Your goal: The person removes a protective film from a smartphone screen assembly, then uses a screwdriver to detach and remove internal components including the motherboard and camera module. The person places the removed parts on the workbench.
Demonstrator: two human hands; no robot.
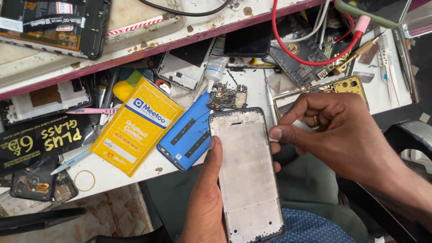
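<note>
Left hand: comes up from the near edge, closed around the phone frame from beneath, thumb laid along the frame's left edge, fingertips showing past its right edge.

Right hand: enters from the right, half open and loosely curled, holding nothing. The thumb tip touches the frame's right edge near its far end; the index finger arches above it. A ring sits on one finger.

Phone frame: bare, pale inner plate facing up, dark rim, long axis running near to far. It is held above the lap, its far end over the near edge of the worktop.

Blue back cover: flat on the worktop, just left of the frame's far end, inner side up with two dark strips.

Circuit board: dark, just beyond the frame's far end, touching the blue cover's far corner.

Yellow packet: left of the blue cover, tilted.

Glue tube: white, beyond the circuit board, nozzle pointing near.

Gold frame: beyond the right hand, partly hidden by it.

Red cable: loops over the far right of the worktop.

Shelf: along the far left, carrying an opened phone.
</note>
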